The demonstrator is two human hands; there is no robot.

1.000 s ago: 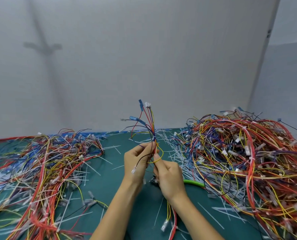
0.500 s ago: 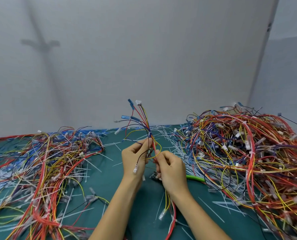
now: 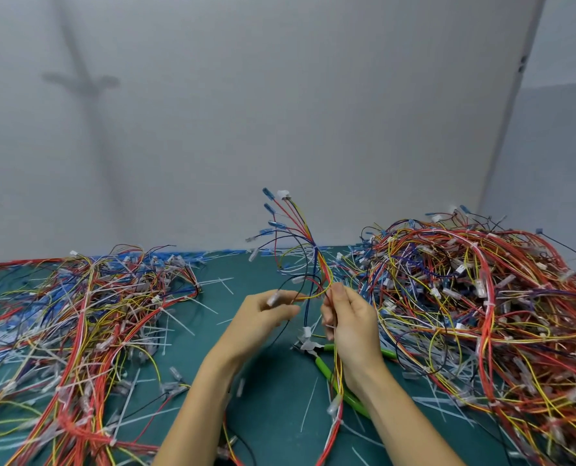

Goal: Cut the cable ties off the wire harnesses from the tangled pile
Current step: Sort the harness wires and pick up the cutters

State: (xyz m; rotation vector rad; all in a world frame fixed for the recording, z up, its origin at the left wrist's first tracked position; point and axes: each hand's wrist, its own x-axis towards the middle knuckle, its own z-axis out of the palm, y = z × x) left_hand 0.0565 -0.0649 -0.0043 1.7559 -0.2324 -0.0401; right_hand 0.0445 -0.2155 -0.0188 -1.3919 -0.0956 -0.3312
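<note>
My right hand [image 3: 348, 319] grips a wire harness [image 3: 308, 243] at its stem, so the red, yellow, blue and black wires fan upward with blue and white connectors at their tips. The rest of the harness hangs down past my right wrist. My left hand [image 3: 263, 319] is just left of the harness and blurred. A small white connector [image 3: 273, 299] on a black wire lies in front of its fingers, and whether they hold it is unclear. Green-handled cutters [image 3: 325, 364] lie on the mat under my right hand. The tangled pile [image 3: 474, 297] lies to the right.
A second heap of harnesses [image 3: 88, 314] covers the left of the green mat [image 3: 273, 398]. Cut white cable ties [image 3: 212, 284] are scattered over the mat between the heaps. A grey wall [image 3: 279, 112] stands close behind the table.
My left hand has come off the harness stem and moved left. The harness now stands a little to the right, in my right hand alone. The cutters have come into view beneath.
</note>
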